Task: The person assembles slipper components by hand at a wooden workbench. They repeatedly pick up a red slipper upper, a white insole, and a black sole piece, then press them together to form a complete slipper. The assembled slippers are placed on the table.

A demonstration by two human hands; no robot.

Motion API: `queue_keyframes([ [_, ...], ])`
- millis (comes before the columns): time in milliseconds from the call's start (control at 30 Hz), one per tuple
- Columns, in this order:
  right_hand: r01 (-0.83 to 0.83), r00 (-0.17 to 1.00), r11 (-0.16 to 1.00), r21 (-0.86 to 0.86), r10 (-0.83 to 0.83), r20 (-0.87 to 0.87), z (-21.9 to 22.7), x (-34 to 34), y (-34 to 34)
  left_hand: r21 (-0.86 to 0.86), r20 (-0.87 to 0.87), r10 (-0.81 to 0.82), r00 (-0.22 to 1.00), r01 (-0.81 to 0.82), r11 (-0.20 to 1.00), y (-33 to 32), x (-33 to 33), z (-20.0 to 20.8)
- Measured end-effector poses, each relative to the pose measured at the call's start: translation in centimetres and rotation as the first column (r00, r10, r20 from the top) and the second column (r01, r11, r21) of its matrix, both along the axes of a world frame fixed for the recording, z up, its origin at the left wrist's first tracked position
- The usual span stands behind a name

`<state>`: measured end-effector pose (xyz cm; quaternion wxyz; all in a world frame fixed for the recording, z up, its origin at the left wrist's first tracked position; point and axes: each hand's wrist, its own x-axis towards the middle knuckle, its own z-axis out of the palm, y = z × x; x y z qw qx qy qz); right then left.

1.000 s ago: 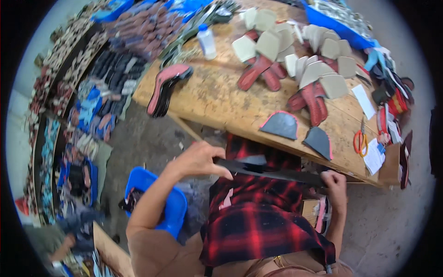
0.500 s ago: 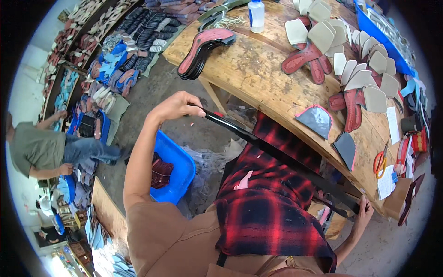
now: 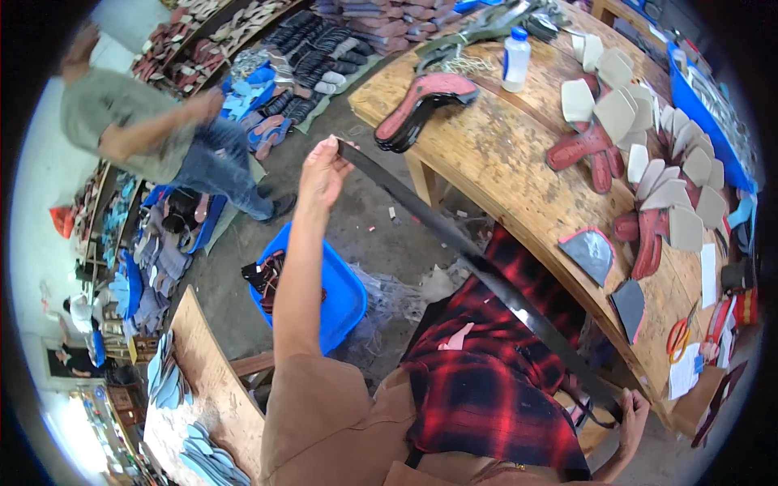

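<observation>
A long, flat black strip (image 3: pixel 462 241) stretches across my lap between my two hands. My left hand (image 3: pixel 324 174), raised at the upper left, pinches one end between thumb and fingers. Down at the lower right, by the table's near corner, my right hand (image 3: pixel 634 417) closes on the other end, where a short tail hangs below the fingers. The strip runs slanting and fairly taut, with a shiny patch near its middle. Beneath it lies my red-and-black checked apron (image 3: pixel 486 397), with a pink scrap (image 3: pixel 456 337) on it.
The wooden table (image 3: pixel 494 138) holds a stack of dark insoles (image 3: pixel 421 109), a white bottle (image 3: pixel 516 61), red shoe parts with pale pieces (image 3: pixel 648 243), dark toe-shaped pieces (image 3: pixel 589 253) and orange scissors (image 3: pixel 678 340). Left are a blue tub (image 3: pixel 344 296) and a walking person (image 3: pixel 146 130).
My left hand has risen, lifting its end of the strip, while the right hand keeps its end low. My view has turned left. The person on the left has moved nearer the shelves.
</observation>
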<state>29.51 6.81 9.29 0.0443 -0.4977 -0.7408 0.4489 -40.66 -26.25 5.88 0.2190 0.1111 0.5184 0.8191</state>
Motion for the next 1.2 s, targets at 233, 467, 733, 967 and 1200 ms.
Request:
queue_keyframes([
  [233,0.241,0.967,0.869,0.431,-0.251,-0.036,1.0,6.0,1.2,-0.025,0.129,0.569,0.812,-0.571,0.821,-8.4,-11.0,-3.9],
  [467,0.394,0.918,0.901,0.179,-0.396,-0.028,-15.1,11.0,-6.5,-0.235,-0.032,0.529,0.848,-0.521,0.820,-13.1,-10.5,-8.0],
  [733,0.161,0.973,0.889,0.429,-0.071,-0.219,-3.4,-11.9,-3.9,-0.583,-0.231,-0.584,0.778,0.370,0.724,13.0,17.8,-0.3],
  [967,-0.148,0.587,0.950,-0.274,-0.139,-0.798,0.0,-25.9,-3.5,-0.356,-0.800,-0.546,0.249,0.536,0.766,26.5,26.3,4.1],
  [1200,-0.148,0.713,0.871,-0.469,-0.234,-0.661,-2.6,-24.6,-5.1,-0.486,-0.833,-0.362,0.417,-0.240,0.840,41.7,16.0,0.7],
])
